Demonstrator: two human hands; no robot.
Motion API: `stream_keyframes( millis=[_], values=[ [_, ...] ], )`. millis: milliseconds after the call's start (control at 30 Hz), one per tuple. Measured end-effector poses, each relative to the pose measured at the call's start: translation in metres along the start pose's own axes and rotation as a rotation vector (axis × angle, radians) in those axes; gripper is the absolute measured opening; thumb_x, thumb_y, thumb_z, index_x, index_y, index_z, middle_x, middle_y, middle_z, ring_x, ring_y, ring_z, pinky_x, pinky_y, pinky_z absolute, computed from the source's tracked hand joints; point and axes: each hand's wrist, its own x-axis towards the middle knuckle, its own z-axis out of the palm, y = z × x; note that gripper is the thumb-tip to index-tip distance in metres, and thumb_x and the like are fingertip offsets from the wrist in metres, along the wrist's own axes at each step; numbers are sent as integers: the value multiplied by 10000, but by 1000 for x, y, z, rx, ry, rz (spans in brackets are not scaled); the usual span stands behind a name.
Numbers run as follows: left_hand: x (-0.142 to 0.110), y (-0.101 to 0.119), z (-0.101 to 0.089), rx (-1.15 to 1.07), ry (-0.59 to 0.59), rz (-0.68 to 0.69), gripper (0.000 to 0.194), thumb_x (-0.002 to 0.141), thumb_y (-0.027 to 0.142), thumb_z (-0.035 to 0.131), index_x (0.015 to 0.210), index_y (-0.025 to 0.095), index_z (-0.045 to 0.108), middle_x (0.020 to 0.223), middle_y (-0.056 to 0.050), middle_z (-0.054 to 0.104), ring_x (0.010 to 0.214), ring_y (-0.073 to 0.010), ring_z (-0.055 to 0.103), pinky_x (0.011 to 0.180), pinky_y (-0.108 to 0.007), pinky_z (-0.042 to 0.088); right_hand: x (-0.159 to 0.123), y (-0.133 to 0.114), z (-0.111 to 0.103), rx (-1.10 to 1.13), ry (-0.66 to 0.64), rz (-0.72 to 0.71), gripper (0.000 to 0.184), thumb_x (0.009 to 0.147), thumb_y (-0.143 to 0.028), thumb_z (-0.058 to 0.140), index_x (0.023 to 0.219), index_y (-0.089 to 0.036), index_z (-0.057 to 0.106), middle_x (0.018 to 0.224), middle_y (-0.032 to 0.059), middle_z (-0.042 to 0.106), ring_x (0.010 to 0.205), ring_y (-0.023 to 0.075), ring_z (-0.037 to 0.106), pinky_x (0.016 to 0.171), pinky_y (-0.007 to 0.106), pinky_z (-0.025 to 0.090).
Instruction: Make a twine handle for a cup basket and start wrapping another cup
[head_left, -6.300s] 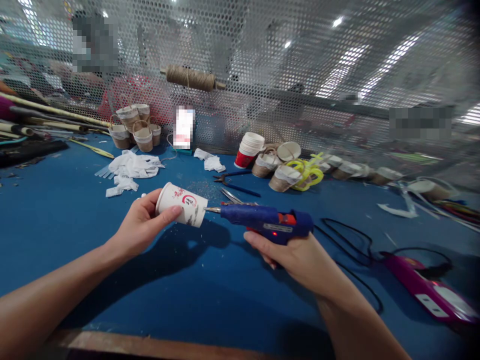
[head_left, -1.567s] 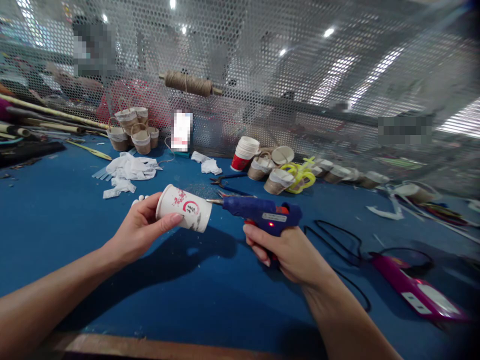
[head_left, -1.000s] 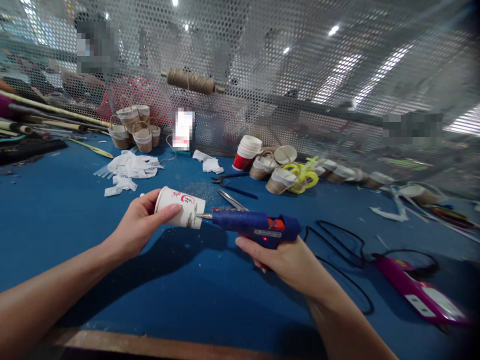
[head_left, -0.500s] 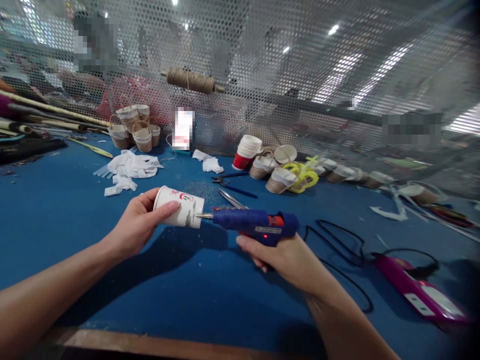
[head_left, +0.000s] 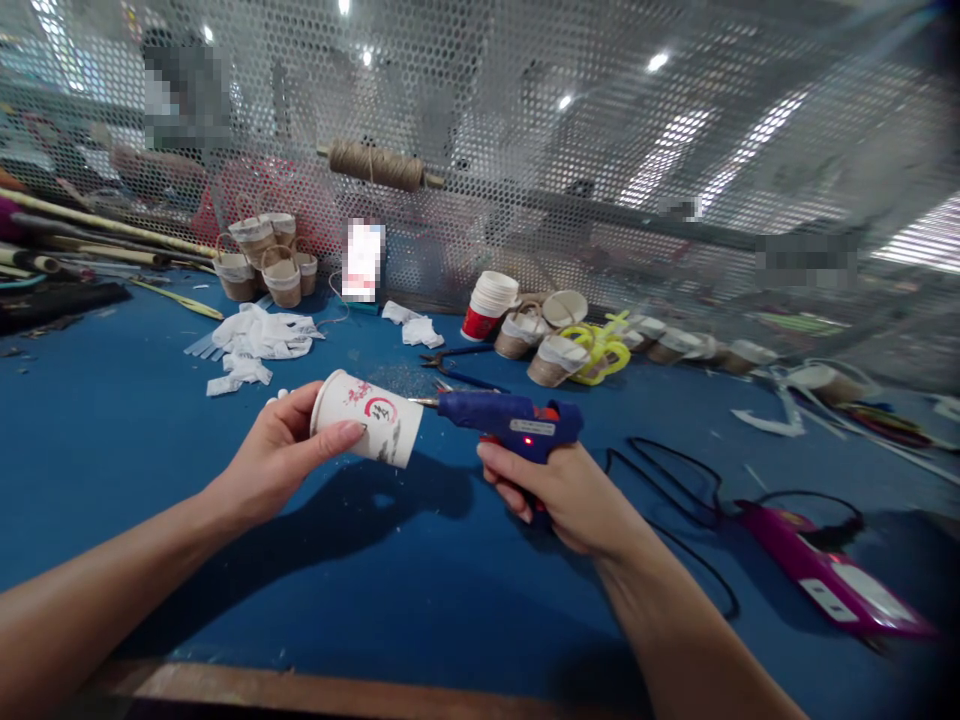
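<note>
Holding paper cup [head_left: 376,420]: our left hand [head_left: 266,455] grips it near the rim, tilted above the counter [head_left: 420,620].
Glue gun [head_left: 487,412]: clamped in our right hand's [head_left: 562,490] grip, red light lit.
Nozzle [head_left: 426,402]: at the cup's upper base edge; we cannot tell whether it touches.

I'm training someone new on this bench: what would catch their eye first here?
Probably the blue glue gun in the right hand, its red light glowing, nozzle at the base end of the white printed cup in the left hand. Next, the bright yellow loops beside the baskets and the magenta power strip at right.
</note>
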Motion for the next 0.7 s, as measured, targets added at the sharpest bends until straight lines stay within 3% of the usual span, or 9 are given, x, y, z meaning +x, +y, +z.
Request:
stream_keyframes(
  millis=[200,400,567,700],
  values=[
    [5,-5,-4,-1,56,23,243,658,206,721,896,205,674,817,14,699,732,-90,596,692,-170,472,7,1,-2,170,-25,52,207,701,-330,641,674,-129,595,424,-59,446,380,40,374,377,177,294],
    [11,-8,-4,-11,124,-27,246,639,208,717,875,165,664,793,0,685,719,-105,582,680,-197,452,23,10,-6,283,163,49,223,628,-224,697,811,-124,617,708,17,612,564,69,516,477,174,397],
    [12,-13,-5,-22,100,-94,256,624,216,721,865,155,660,774,-3,684,695,-103,571,661,-201,443,37,19,-1,254,275,139,88,684,-171,650,718,-126,582,525,-17,558,438,53,473,395,158,363],
    [12,-15,-5,9,46,-125,241,628,243,722,837,137,664,739,-12,678,654,-99,559,625,-196,429,46,25,10,249,268,163,68,732,-139,602,673,-116,576,560,14,591,457,63,516,400,159,389]
  ],
)
